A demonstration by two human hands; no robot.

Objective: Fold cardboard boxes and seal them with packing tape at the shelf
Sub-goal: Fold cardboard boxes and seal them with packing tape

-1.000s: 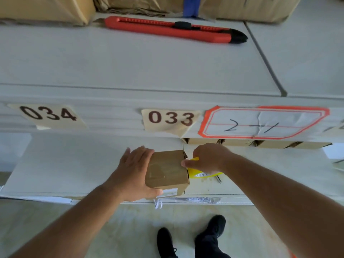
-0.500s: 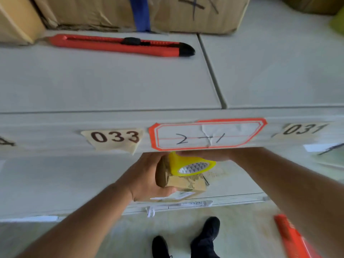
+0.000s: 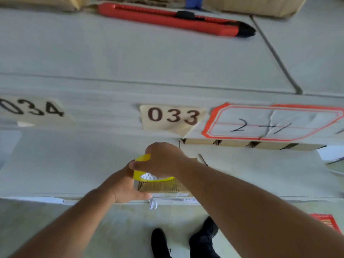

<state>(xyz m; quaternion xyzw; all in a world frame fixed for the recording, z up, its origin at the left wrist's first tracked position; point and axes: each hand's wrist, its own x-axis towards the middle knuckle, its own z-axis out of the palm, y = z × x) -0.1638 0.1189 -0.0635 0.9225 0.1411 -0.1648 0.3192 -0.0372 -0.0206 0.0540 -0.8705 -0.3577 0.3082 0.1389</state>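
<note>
cardboard, brown and small, is what is held at the front edge of the lower shelf: a little box is steadied from its left side by the left hand, whose thumb is curled under the near face while the fingers are hidden behind the box. a yellow tape roll is gripped from above by the right hand, the fingers curled over its rim and the roll pressed against the top of the box.

the step in hand is judged to be the laying of tape along the top seam. it would be done well if the roll were kept low and pulled in a straight line across the seam, with the strip kept taut so no wrinkles are trapped, and with the box pinned firmly so it is not dragged along. enough tail should be carried over each end to bite on the side faces.

the box's long axis is seen to run left to right, roughly along the shelf edge, with its near long face turned toward the person; the roll's open core is tilted up and toward the camera. how far the tape has been laid cannot be told, since the seam is covered by the right hand.

a red utility knife is lying on the upper shelf, well apart from the hands.
</note>
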